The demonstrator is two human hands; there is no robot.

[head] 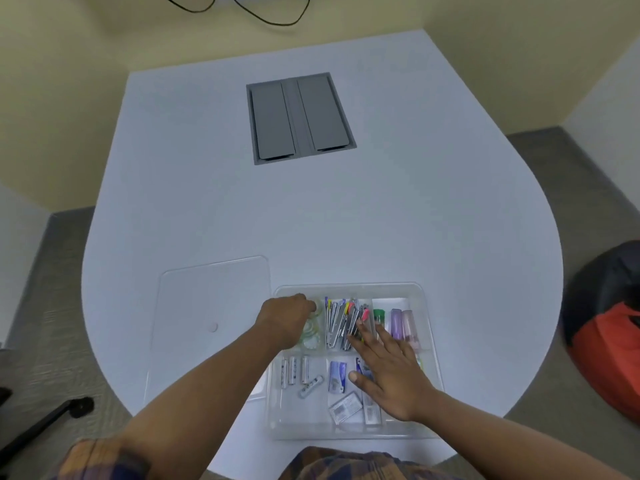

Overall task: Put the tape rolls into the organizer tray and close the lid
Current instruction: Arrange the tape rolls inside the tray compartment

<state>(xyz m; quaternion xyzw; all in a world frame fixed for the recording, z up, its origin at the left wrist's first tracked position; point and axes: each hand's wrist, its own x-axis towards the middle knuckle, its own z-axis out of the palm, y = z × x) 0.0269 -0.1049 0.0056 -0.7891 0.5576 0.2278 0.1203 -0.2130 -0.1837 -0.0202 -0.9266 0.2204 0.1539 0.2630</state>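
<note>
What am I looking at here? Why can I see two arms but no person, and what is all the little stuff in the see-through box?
The camera sits on a person's head and looks down, so you see only their arms, as if they were your own. They stand at a white table.

The see-through box is an organizer tray split into compartments. Its flat clear lid lies on the table to the left, so the tray is open.

The left hand reaches into the far left compartment, where clear tape rolls lie. Its fingers are hidden, so I cannot tell if it grips one. The right hand is spread flat over the tray and holds nothing.

Other compartments hold batteries, clips and small cards.
</note>
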